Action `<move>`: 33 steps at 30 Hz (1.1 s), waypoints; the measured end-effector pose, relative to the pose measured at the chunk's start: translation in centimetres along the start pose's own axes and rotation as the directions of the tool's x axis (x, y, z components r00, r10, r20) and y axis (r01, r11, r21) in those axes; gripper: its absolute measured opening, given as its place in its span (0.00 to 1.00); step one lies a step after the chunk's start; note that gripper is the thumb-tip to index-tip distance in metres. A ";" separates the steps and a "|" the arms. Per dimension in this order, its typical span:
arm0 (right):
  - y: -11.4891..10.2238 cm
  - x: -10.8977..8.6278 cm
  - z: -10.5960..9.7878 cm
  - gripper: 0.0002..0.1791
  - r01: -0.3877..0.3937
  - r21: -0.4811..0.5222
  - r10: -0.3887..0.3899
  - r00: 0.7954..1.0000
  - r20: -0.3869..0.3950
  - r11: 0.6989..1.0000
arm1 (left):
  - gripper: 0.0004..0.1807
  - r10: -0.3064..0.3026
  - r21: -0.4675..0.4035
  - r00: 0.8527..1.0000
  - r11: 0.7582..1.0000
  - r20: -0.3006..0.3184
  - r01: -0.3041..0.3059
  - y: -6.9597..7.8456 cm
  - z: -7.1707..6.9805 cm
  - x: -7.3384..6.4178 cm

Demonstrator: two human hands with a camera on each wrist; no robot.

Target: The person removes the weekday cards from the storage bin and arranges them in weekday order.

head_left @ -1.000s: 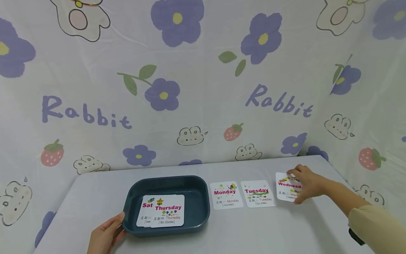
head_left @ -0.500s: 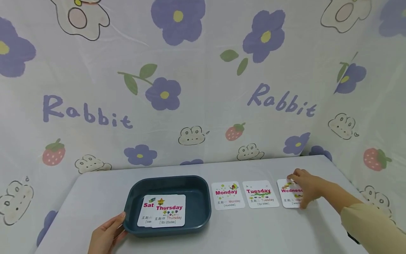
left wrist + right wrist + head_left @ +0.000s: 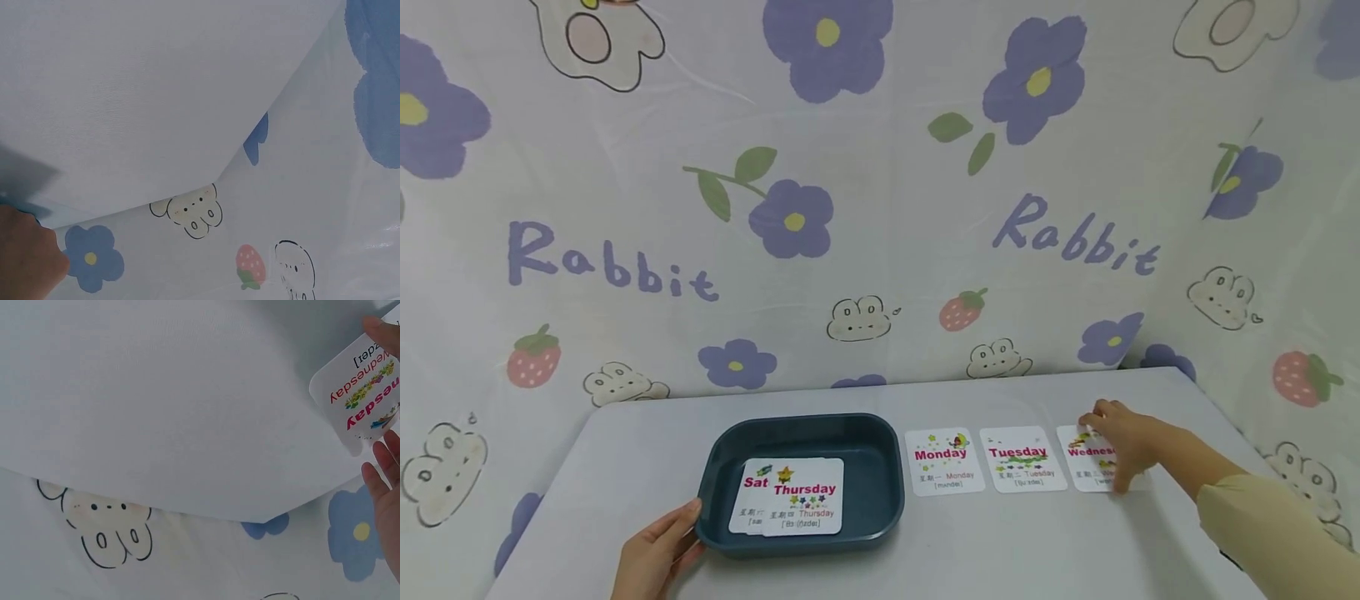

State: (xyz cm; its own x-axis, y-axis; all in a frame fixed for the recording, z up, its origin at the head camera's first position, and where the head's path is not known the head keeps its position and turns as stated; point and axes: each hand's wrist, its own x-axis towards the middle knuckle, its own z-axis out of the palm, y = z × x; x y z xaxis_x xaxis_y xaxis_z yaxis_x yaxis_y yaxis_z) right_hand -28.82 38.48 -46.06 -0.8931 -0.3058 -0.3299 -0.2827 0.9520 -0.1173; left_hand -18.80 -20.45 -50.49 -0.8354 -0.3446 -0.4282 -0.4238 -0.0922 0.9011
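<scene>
A white card printed "Wednesday" (image 3: 1086, 467) lies on the table at the right end of a row. My right hand (image 3: 1123, 442) holds it by opposite edges, thumb at the near edge and fingertips at the far one, covering its right part. In the right wrist view, the thumb and fingers (image 3: 389, 456) span the same Wednesday card (image 3: 356, 394). To its left are the Tuesday card (image 3: 1022, 475) and the Monday card (image 3: 943, 479). My left hand (image 3: 658, 550) grips the left wall of a dark blue-green tray (image 3: 872, 517). Inside, a Thursday card (image 3: 805, 508) overlaps a "Sat" card (image 3: 745, 504).
A white cloth covers the table (image 3: 985, 550). Behind it and to the right hangs a printed curtain (image 3: 880, 192) with purple flowers, rabbits and strawberries. The table's far edge runs close to that curtain.
My right hand has brought the Wednesday card nearer to the Tuesday card and into line with the row. The left hand stays on the tray. The head view has shifted slightly.
</scene>
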 end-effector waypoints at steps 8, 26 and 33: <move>0.0 0.3 -0.1 0.53 0.004 -0.045 -0.003 1.000 0.024 0.999 | 0.50 -0.014 0.025 1.000 1.000 -0.013 0.015 0.0 0.1 0.1; -0.6 0.2 -0.2 0.55 -0.050 -0.032 0.051 0.998 0.024 0.998 | 0.50 -0.018 0.034 1.000 0.999 0.010 0.018 0.2 0.0 0.0; -0.1 0.1 -1.0 0.52 -0.059 0.039 0.062 0.994 -0.090 0.998 | 0.52 -0.019 0.051 1.000 0.999 0.021 0.018 0.4 0.1 -0.1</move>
State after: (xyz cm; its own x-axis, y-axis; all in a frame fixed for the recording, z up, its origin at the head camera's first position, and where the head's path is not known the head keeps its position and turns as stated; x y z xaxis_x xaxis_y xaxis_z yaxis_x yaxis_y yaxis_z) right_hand -29.20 38.38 -45.13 -0.9369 -0.2437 -0.2505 -0.2157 0.9672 -0.1341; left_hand -18.89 -20.38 -50.04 -0.8342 -0.3232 -0.4468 -0.4563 -0.0504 0.8884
